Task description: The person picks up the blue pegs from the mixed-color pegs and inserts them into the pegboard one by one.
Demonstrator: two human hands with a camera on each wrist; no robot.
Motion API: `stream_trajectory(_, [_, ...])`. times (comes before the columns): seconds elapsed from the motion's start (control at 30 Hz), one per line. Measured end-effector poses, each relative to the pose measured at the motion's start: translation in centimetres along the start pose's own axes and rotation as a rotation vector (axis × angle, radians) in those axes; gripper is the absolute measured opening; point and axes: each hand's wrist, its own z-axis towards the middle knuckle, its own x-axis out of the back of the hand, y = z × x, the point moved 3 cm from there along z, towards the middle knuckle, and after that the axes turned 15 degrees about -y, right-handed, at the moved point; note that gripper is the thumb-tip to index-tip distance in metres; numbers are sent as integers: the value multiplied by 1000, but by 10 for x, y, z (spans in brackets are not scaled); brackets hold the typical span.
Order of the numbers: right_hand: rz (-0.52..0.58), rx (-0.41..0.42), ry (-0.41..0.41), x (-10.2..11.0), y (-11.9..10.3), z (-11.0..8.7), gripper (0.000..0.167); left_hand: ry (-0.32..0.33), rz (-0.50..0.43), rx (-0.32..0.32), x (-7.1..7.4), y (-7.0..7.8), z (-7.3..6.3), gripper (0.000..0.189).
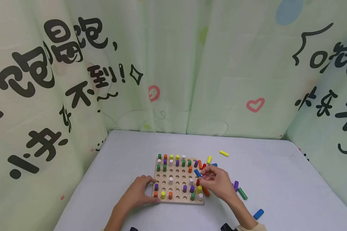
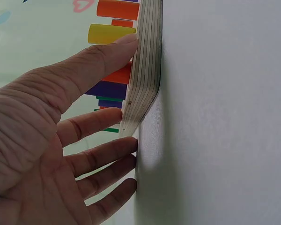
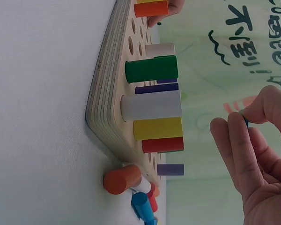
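Observation:
A square wooden pegboard (image 1: 179, 201) lies flat on the table, with coloured cylindrical pegs upright in many of its holes and bare holes mostly across its middle rows. My left hand (image 1: 138, 192) is at its near left corner. In the left wrist view the thumb rests on the board's layered edge (image 2: 147, 61), by a yellow peg (image 2: 110, 34), and the other fingers extend loosely along the side. My right hand (image 1: 218, 183) pinches a blue peg (image 1: 197, 173) between thumb and fingertips above the board's right side. The right wrist view mostly hides that peg behind the fingers.
Loose pegs lie right of the board, among them a yellow peg (image 1: 224, 153), a purple peg (image 1: 236, 186), a green peg (image 1: 243, 193) and a blue cylinder (image 1: 258, 214). An orange peg (image 1: 206, 192) lies against the board's right edge. Printed curtains (image 1: 173, 64) surround the white table (image 1: 133, 141).

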Motion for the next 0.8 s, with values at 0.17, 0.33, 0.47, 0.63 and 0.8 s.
stream_trajectory(0.17, [-12, 16, 5, -4, -4, 3, 20, 5, 5, -9, 0, 1, -1, 63])
stream_trajectory(0.33, [-20, 32, -1, -9, -8, 7, 20, 9, 4, -24, 1, 0, -2, 63])
stream_trajectory(0.47, [-15, 71, -26, -15, -11, 10, 20, 7, -3, -18, 1, 0, -2, 64])
stream_trajectory(0.63, [2, 122, -52, -22, -15, 14, 20, 7, -1, -19, 0, 0, -1, 64])
stream_trajectory(0.8, [28, 147, -63, -28, -19, 17, 18, 4, -4, -25, 0, 0, -2, 65])
